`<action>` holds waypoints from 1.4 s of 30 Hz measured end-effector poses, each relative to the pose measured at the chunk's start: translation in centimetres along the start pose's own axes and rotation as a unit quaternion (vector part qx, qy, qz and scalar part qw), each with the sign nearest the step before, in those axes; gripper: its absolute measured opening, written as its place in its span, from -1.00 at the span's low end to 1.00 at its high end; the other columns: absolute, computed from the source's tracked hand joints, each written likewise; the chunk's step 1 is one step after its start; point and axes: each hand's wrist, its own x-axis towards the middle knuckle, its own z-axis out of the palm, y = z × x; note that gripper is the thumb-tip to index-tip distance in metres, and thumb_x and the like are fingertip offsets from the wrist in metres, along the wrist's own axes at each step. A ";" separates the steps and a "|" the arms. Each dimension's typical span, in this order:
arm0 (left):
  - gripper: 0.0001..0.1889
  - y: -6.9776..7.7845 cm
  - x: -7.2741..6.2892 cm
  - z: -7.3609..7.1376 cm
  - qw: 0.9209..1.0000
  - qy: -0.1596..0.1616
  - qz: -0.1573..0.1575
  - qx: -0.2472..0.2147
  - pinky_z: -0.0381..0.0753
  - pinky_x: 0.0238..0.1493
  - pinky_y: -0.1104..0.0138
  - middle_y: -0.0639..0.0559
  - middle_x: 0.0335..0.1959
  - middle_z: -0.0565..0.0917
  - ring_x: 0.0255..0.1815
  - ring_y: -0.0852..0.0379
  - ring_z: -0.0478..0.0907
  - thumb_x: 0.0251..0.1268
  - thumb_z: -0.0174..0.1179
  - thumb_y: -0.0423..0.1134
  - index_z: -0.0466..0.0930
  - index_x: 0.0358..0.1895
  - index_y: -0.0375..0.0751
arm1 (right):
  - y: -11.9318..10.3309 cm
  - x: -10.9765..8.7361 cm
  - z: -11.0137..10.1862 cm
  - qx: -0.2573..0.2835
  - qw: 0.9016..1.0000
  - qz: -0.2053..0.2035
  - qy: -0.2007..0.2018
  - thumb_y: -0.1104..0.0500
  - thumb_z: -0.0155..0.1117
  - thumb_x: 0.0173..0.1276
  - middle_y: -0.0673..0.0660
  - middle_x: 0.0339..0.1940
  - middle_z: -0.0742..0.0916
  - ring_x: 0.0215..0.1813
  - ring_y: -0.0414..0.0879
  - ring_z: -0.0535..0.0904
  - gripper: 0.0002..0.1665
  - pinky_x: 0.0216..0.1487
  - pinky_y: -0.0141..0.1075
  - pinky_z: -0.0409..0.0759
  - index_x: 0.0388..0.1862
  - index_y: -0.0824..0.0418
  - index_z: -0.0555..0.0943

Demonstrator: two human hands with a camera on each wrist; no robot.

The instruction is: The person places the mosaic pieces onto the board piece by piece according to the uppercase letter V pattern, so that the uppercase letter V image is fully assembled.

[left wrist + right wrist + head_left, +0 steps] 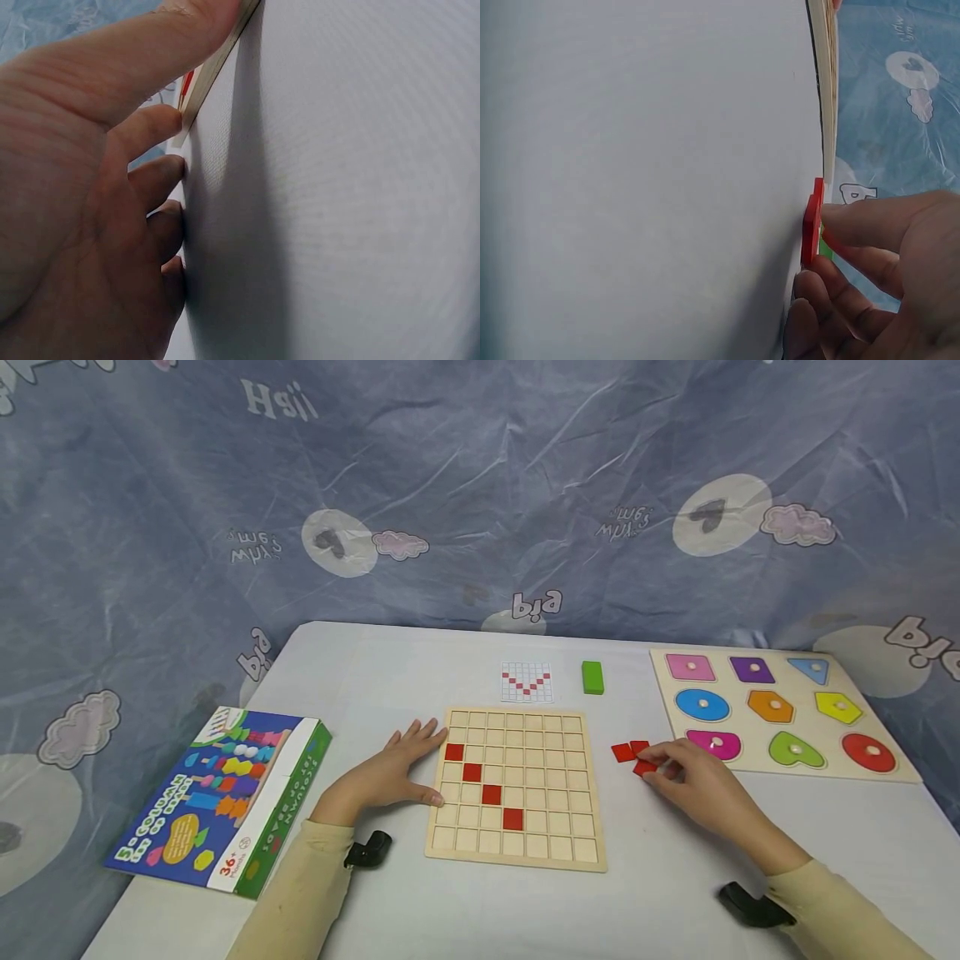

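Observation:
A wooden grid board [516, 866] lies on the table, with several red square tiles set in its cells along a diagonal from upper left to lower middle. My left hand [393, 770] rests at the board's left edge, fingers spread and thumb touching the frame; in the left wrist view the thumb [150, 52] lies against the board's side. Right of the board, my right hand [693, 781] pinches a red square tile [643, 768] between thumb and fingers. Beside it lie loose red tiles [622, 752]. In the right wrist view red tiles [811, 229] stand out by the thumb, partly hidden.
Behind the board lie a pattern card [527, 682] with a red V and a green block [592, 677]. A knobbed shape puzzle [757, 739] is at the right. On the left lies a toy box [217, 802]. A printed curtain [480, 485] hangs behind the table.

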 end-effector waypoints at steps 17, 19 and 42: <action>0.16 -0.1 0.1 0.0 1.000 -0.002 -0.005 0.003 -0.31 0.63 -0.06 -0.18 0.67 -0.07 0.67 -0.20 -0.30 -0.03 0.56 0.07 0.07 0.64 -0.15 | 0.0 0.2 0.4 0.000 1.000 -0.001 0.003 0.25 0.55 0.21 0.05 -0.29 0.64 -0.23 -0.07 0.53 -0.60 -0.34 -0.39 0.58 0.04 0.23 0.71; 0.16 0.0 0.1 0.0 1.000 -0.003 -0.005 0.002 -0.33 0.63 -0.06 -0.18 0.67 -0.07 0.67 -0.20 -0.30 -0.02 0.56 0.07 0.07 0.64 -0.15 | 0.1 0.2 0.4 0.002 1.000 -0.002 0.002 0.24 0.56 0.20 0.04 -0.29 0.64 -0.23 -0.07 0.53 -0.60 -0.34 -0.40 0.58 0.03 0.23 0.71; 0.16 0.1 0.1 -0.1 1.000 -0.001 -0.004 0.001 -0.32 0.63 -0.07 -0.20 0.66 -0.05 0.67 -0.21 -0.29 -0.03 0.56 0.06 0.09 0.63 -0.17 | 0.0 0.0 0.5 0.011 1.000 -0.005 -0.014 0.19 0.56 0.23 -0.05 -0.43 0.61 -0.33 -0.12 0.51 -0.63 -0.36 -0.40 0.57 -0.03 0.03 0.63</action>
